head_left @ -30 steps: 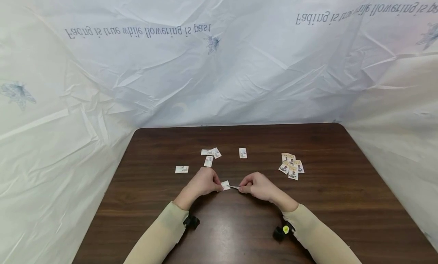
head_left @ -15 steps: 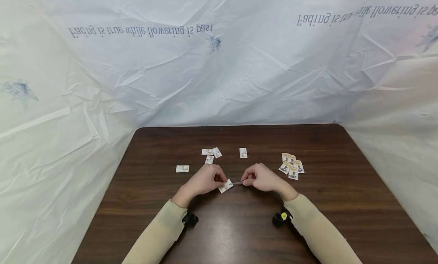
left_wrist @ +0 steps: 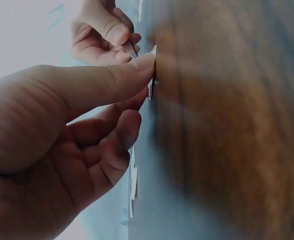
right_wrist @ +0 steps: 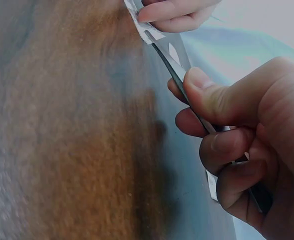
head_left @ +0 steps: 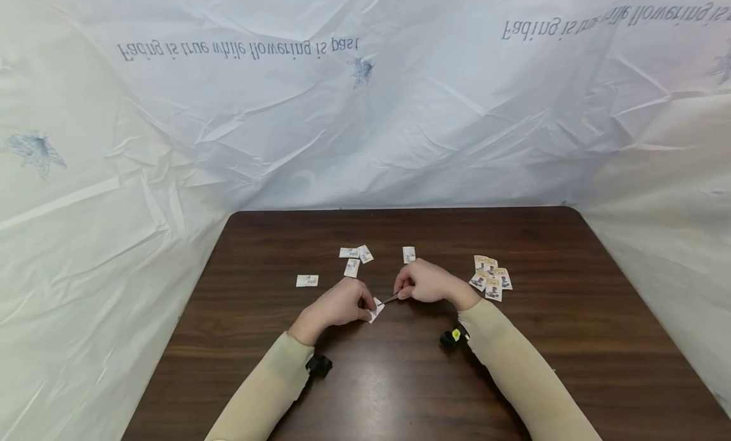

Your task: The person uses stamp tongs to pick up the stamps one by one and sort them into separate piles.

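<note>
head view: a thin card (head_left: 375, 312) pinched by your left hand (head_left: 342, 301), at risk of creasing

the card sits near the middle of the frame, with your left grip clamped on it at the fingertips. the left wrist view catches it almost edge-on, so you cannot tell whether it touches the tabletop (head_left: 599, 314). your right hand (head_left: 429, 281) has its grip clamped on the tweezers (right_wrist: 170, 66); their tips lie over the card's edge at the top of the right wrist view. whether those tips are squeezing the card or only resting on it, you cannot tell.

what could go wrong: the card looks flimsy, so it would likely bend or tear if you tug with the tweezers against a firm left grip. ease that grip too soon and it might twist around the tips or drop. the points are also close to your left fingers, and a skid across the card could jab one.

mind the neighbours. at upper middle, three white cards (head_left: 351, 268) lie just beyond your left knuckles, and a lone card (head_left: 408, 255) lies just above your right hand; drifting upward could brush them aside. the overlapping stack (head_left: 493, 290) on the right is near your right sleeve (head_left: 516, 358), so a wide elbow swing might scatter it.
</note>
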{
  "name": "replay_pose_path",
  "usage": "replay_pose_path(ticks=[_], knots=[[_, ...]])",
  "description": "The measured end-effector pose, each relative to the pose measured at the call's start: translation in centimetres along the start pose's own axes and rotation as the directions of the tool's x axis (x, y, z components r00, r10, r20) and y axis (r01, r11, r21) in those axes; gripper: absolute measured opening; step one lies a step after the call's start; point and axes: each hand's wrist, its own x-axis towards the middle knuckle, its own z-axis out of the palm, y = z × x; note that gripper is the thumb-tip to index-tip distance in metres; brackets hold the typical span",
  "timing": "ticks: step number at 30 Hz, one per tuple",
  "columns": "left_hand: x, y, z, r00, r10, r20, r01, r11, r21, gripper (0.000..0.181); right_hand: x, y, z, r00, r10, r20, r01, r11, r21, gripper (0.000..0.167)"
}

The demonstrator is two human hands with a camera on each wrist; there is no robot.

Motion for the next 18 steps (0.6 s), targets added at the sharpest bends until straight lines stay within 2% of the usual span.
replay_pose_path(ticks=[6,10,14,18], knots=[[0.1,0.1,0.1,0.999,-0.039,-0.005,0.039,0.998,-0.044,0.011,-0.5,-0.3,0.2,0.999,0.042,-0.002,-0.042,0.997,0.067,0.008],[0.0,0.2,0.0,0.998,-0.058,-0.019,0.057,0.996,-0.075,0.011,-1.3,-0.7,1.0,0.993,0.111,-0.038,-0.105,0.985,0.133,0.003],[-0.1,0.2,0.2,0.996,-0.07,-0.051,0.066,0.995,-0.077,0.015,-2.6,-1.7,2.2,0.973,0.215,-0.079,-0.195,0.959,0.206,0.005],[-0.1,0.4,0.3,0.992,-0.097,-0.075,0.091,0.993,-0.071,0.017,-3.8,-2.9,3.4,0.951,0.298,-0.079,-0.265,0.921,0.286,0.01]])
